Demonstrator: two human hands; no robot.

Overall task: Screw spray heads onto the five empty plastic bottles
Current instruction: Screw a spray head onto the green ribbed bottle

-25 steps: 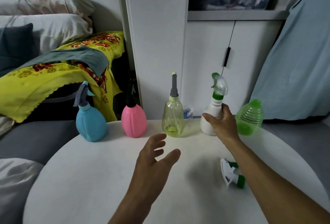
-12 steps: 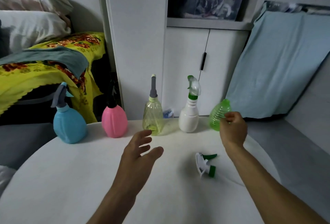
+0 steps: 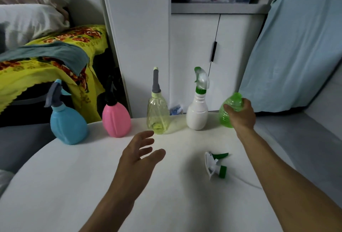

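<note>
At the left of the frame I see the blue bottle (image 3: 68, 124) with its grey sprayer on, then the pink bottle (image 3: 116, 120), the yellow-clear bottle (image 3: 158, 116) and the white bottle (image 3: 197, 115), all capped, in a row along the far edge of the white table (image 3: 55, 185). My left hand (image 3: 137, 159) hovers at centre, fingers spread wide, holding nothing. Lower right of centre lies the loose green-and-white spray head (image 3: 215, 165). At right, my right hand (image 3: 240, 115) grips the headless green bottle (image 3: 230, 109).

Right hand (image 3: 240, 116) wrapped around the green bottle (image 3: 230, 110); left hand (image 3: 138, 155) left of that bottle, fingers spread, palm empty
</note>
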